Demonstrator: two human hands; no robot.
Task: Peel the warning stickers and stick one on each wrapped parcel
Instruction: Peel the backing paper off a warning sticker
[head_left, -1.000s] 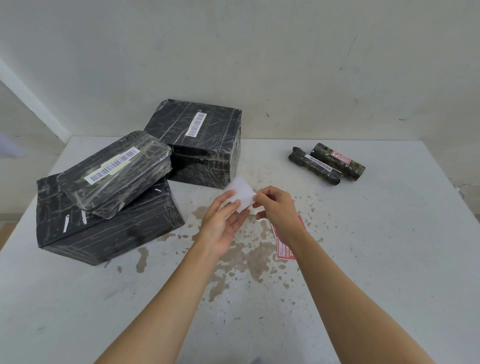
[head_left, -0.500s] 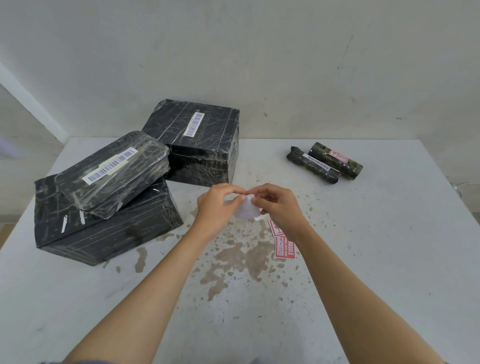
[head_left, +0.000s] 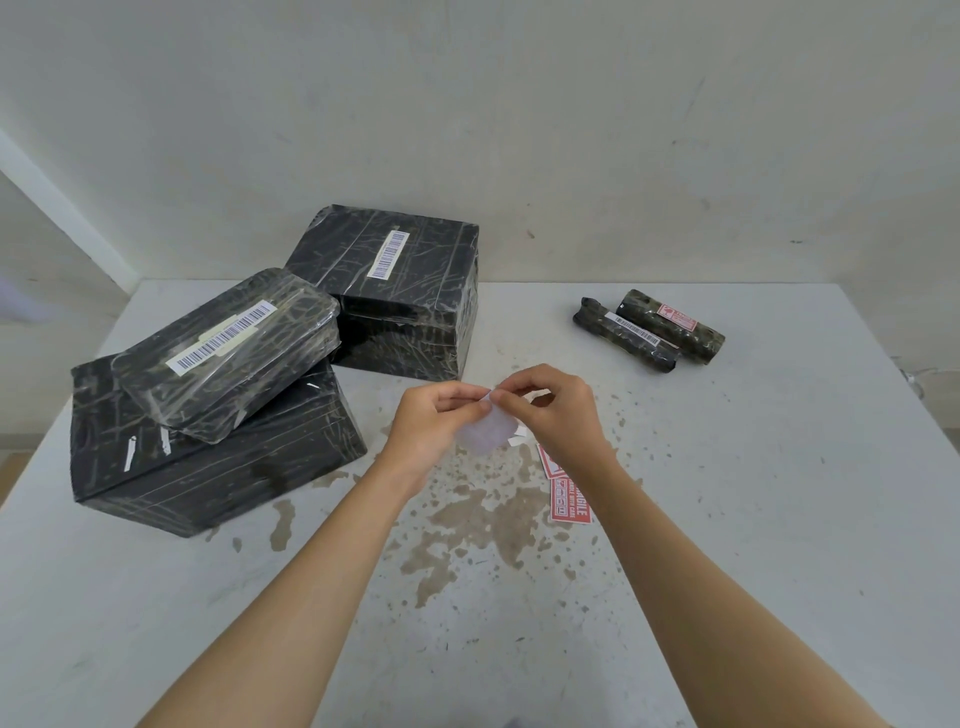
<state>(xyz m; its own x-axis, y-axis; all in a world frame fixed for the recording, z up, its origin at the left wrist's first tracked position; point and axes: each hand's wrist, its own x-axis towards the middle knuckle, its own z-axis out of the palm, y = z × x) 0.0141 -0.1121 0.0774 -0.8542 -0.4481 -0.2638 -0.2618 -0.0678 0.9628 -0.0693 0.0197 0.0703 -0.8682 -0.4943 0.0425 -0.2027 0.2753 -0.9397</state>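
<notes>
On your far left the large black film-wrapped box parcel (head_left: 218, 467) lies on the stained white table (head_left: 779, 493). The flat round-cornered black wrapped parcel (head_left: 228, 358) leans on top of it, and the cube-shaped black wrapped parcel (head_left: 410, 296) stands behind, nearer the middle. All three show barcode labels but no red sticker that I can see. Your left hand (head_left: 434, 423) is raised just in front of the cube parcel and is the nearer hand to those three. Its fingers are curled in, and thumb and forefinger pinch the upper corner of the small white-backed paper sticker (head_left: 485, 436). The sticker hangs from that corner clear of the table, long axis running downward, pale back toward the camera. Your right hand (head_left: 558, 410) meets it from the other side, thumb and forefinger pinching the same corner and the other fingers arched above. I judge you are splitting sticker from backing there, so the pull should run down that long axis. Just beside your right wrist the loose red-and-white fragile stickers (head_left: 570, 501) lie flat on the table. Far right, well apart from both hands, two slim black wrapped roll parcels lie side by side. The nearer roll (head_left: 626, 336) shows only a barcode, while the farther roll (head_left: 701, 340) already carries a red sticker.
</notes>
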